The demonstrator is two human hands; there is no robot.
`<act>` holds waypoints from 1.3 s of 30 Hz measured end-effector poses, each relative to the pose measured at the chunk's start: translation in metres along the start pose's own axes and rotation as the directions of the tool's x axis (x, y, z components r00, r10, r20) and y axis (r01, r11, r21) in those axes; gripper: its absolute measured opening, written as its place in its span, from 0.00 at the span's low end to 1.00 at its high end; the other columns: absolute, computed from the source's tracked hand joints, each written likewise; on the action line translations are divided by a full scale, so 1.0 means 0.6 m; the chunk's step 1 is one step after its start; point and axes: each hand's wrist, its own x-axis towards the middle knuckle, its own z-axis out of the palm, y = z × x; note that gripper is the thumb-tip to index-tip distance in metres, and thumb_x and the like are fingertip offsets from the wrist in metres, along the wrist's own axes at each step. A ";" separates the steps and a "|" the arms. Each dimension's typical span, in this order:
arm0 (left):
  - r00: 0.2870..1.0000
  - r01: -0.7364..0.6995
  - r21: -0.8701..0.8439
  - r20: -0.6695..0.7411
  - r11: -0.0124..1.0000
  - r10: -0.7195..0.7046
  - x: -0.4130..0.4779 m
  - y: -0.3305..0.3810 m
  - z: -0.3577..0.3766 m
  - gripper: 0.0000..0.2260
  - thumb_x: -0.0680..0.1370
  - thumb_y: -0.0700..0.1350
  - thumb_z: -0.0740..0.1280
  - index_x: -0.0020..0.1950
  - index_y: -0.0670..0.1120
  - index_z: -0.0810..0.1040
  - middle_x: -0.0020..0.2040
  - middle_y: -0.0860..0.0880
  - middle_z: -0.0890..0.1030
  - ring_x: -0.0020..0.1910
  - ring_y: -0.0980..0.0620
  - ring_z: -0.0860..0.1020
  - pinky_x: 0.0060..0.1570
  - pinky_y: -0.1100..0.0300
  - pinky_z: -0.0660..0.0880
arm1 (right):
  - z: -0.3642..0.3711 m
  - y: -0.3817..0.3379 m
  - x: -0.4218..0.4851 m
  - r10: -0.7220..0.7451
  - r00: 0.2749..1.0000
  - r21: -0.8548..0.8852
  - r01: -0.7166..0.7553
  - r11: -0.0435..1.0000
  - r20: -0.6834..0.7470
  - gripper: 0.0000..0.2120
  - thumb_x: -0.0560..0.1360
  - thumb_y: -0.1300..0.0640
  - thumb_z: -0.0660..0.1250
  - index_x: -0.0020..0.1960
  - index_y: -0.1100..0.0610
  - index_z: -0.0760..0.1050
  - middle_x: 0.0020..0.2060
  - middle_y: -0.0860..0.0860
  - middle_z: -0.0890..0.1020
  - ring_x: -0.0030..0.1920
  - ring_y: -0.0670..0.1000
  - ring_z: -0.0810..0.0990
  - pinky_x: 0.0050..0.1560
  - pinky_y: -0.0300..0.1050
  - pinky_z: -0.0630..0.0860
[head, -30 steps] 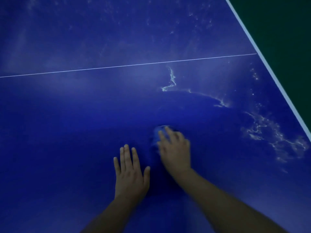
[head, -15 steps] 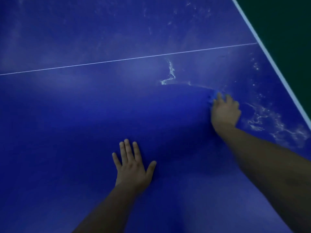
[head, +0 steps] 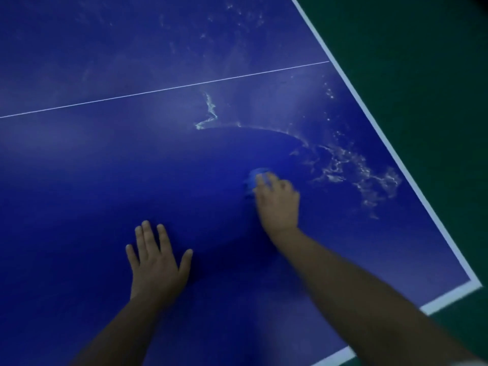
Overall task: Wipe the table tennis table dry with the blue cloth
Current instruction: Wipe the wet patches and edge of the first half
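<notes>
Our left hand [head: 155, 262] is lying flat on the table [head: 105, 167]. Blur is hiding whether our right hand [head: 277, 203] grips the blue cloth [head: 254, 177].

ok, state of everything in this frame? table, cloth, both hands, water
table tennis table: dark dry zone around the hands, wet beyond it.
water patch: unwiped, near the right edge.
blue cloth: bunched, on the table under the right fingers.
right hand: holds the blue cloth, blurred.
left hand: flat on the table, fingers spread, empty.
</notes>
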 end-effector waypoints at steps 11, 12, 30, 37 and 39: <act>0.935 -0.337 0.094 -0.083 0.937 0.344 -0.041 0.111 0.059 0.35 0.82 0.63 0.46 0.81 0.40 0.50 0.82 0.41 0.41 0.81 0.43 0.40 0.76 0.46 0.39 | -0.047 0.116 -0.086 0.093 0.993 0.107 -0.085 0.991 -0.071 0.20 0.79 0.50 0.59 0.67 0.55 0.76 0.63 0.60 0.78 0.51 0.65 0.77 0.46 0.56 0.77; 0.927 -0.356 0.094 -0.094 0.930 0.364 -0.042 0.128 0.063 0.35 0.82 0.62 0.46 0.81 0.40 0.50 0.82 0.41 0.41 0.81 0.43 0.41 0.76 0.45 0.39 | -0.038 0.084 -0.129 0.020 0.999 0.074 -0.018 0.997 -0.036 0.20 0.79 0.49 0.59 0.68 0.52 0.76 0.65 0.57 0.78 0.52 0.63 0.77 0.45 0.56 0.77; 0.931 -0.354 0.101 -0.056 0.930 0.360 -0.062 0.408 0.138 0.34 0.83 0.62 0.44 0.80 0.39 0.54 0.81 0.39 0.50 0.81 0.43 0.45 0.76 0.45 0.42 | -0.055 0.289 -0.213 -0.230 0.971 0.203 0.213 0.956 0.065 0.21 0.81 0.41 0.56 0.70 0.46 0.73 0.66 0.51 0.77 0.58 0.57 0.74 0.49 0.55 0.77; 0.938 -0.338 0.084 -0.051 0.938 0.342 -0.070 0.503 0.160 0.33 0.83 0.62 0.44 0.80 0.40 0.56 0.82 0.40 0.51 0.81 0.42 0.47 0.77 0.46 0.40 | -0.016 0.536 -0.020 -0.207 0.978 0.141 0.203 0.969 0.012 0.19 0.77 0.48 0.62 0.68 0.48 0.74 0.61 0.55 0.77 0.50 0.62 0.76 0.45 0.54 0.75; 0.938 -0.336 0.086 -0.059 0.938 0.342 -0.073 0.527 0.162 0.33 0.83 0.61 0.46 0.81 0.41 0.54 0.82 0.41 0.49 0.81 0.42 0.46 0.77 0.47 0.40 | -0.024 0.629 0.107 0.119 0.993 0.186 -0.117 0.976 -0.001 0.18 0.82 0.48 0.58 0.69 0.50 0.74 0.62 0.58 0.76 0.55 0.63 0.75 0.52 0.58 0.76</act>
